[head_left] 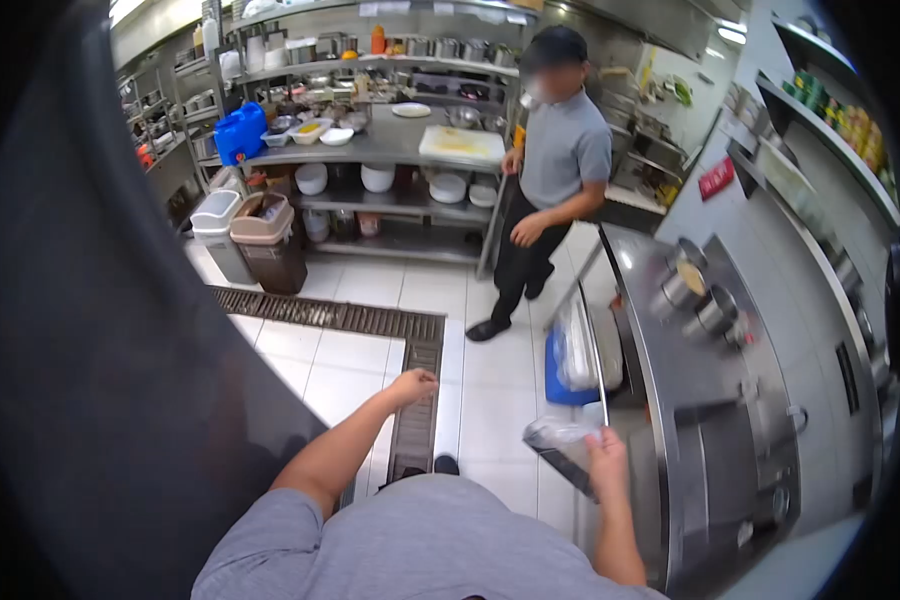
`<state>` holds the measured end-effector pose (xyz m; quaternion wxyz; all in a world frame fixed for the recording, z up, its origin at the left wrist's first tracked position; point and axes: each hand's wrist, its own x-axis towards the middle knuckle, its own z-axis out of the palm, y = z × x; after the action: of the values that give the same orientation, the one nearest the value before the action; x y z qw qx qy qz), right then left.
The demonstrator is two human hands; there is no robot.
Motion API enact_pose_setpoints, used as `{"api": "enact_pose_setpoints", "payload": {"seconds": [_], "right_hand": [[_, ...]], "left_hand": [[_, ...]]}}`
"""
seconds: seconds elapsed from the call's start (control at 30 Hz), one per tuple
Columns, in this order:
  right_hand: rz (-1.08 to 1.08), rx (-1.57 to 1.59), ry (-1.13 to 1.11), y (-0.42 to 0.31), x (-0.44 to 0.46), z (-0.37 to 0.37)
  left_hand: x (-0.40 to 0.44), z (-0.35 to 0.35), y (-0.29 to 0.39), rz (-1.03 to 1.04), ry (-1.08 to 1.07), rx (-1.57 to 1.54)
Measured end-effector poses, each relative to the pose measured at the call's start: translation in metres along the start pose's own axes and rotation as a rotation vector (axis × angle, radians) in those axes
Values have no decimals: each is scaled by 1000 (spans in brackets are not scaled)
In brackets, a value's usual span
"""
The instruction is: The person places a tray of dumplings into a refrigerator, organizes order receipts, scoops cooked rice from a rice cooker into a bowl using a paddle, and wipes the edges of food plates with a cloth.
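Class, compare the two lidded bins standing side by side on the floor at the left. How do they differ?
The pale bin has a light grey body and whitish lid; the brown bin has a dark body and beige lid. The pale bin's lid looks closed, while the brown bin's lid shows a dark opening. The brown bin stands nearer the floor drain than the pale bin. Both stand upright.

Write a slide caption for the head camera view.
In a commercial kitchen, the right hand holds a clear plastic item beside a steel counter, with a co-worker ahead.
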<state>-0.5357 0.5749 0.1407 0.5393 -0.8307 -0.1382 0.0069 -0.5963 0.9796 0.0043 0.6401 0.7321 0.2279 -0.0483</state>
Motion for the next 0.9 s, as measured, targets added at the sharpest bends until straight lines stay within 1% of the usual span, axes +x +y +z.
{"api": "enact_pose_setpoints", "payload": {"seconds": [0.03, 0.07, 0.1, 0.13, 0.2, 0.23, 0.27, 0.3, 0.33, 0.37, 0.43, 0.47, 0.5, 0.53, 0.57, 0.6, 0.63, 0.7, 0.77, 0.8, 0.83, 0.87, 0.9], "right_hand": [[21, -84, -136, -13, 36, 18], [-106, -74, -178, -16, 70, 49], [-131, -47, -235, -20, 104, 81], [-164, -14, -291, -32, 138, 114], [-148, 139, -398, -70, 197, 178], [-203, 176, -444, -84, 225, 210], [-258, 210, -490, -98, 251, 240], [-263, 205, -513, -114, 272, 266], [-229, 304, -619, -130, 289, 293], [-191, 406, -724, -142, 306, 316], [-185, 464, -797, -167, 336, 354], [-169, 519, -849, -177, 345, 372], [-148, 526, -849, -182, 345, 388], [-117, 554, -867, -196, 355, 404], [-91, 575, -887, -209, 368, 418], [-151, 493, -899, -219, 378, 432], [-150, 496, -902, -226, 390, 455], [-164, 401, -944, -234, 407, 499], [-143, 365, -960, -246, 421, 554], [-138, 449, -972, -249, 429, 588], [-141, 535, -982, -250, 436, 624], [-142, 536, -991, -248, 445, 664], [-103, 523, -977, -245, 456, 708]], "left_hand": [[23, -17, 11, 4, 20, -4], [37, -32, 13, -111, 34, 29], [46, -46, 9, -233, 46, 57], [61, -70, -1, -310, 16, 117], [78, -128, -21, -347, 98, 175], [92, -162, -54, -306, 215, 277], [95, -196, -78, -251, 352, 529], [97, -233, -99, -329, 368, 721], [100, -273, -120, -551, 251, 831], [79, -291, -87, -859, 333, 440], [80, -360, -94, -991, 208, 605], [90, -400, -100, -991, 169, 650], [102, -433, -107, -996, 111, 698], [107, -450, -73, -952, 225, 727], [132, -479, -67, -940, 229, 726], [152, -507, -65, -798, 258, 889], [168, -537, -65, -656, 285, 1047], [205, -578, -49, -513, 301, 1124], [227, -591, 2, -397, 322, 1108], [228, -586, 26, -411, 311, 1103], [230, -586, 54, -323, 317, 1030], [239, -598, 68, -231, 331, 956], [252, -611, 52, -227, 309, 997]]}}
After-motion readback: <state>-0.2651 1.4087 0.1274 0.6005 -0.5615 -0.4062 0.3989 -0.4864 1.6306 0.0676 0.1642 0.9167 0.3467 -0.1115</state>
